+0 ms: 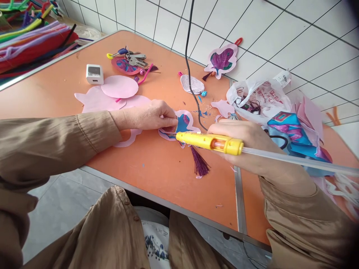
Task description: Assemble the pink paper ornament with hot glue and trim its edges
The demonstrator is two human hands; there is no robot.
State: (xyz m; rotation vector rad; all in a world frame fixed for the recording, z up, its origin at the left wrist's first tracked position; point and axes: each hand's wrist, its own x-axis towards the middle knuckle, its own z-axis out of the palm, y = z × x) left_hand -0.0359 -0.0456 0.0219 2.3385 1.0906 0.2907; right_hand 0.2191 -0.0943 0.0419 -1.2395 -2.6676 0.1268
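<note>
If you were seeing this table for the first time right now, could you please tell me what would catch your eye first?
Probably the bright yellow glue gun in the right hand, its tip at the blue-and-pink cutout by the left hand's fingers. A dark purple tassel lies just below, against the orange tabletop. Colorful fuzzy stems crowd the upper left corner.

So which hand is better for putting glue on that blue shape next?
Probably the right hand: it holds the yellow glue gun, which points toward the blue-and-pink cutout. The left hand seems busy steadying the cutout's left side.
</note>
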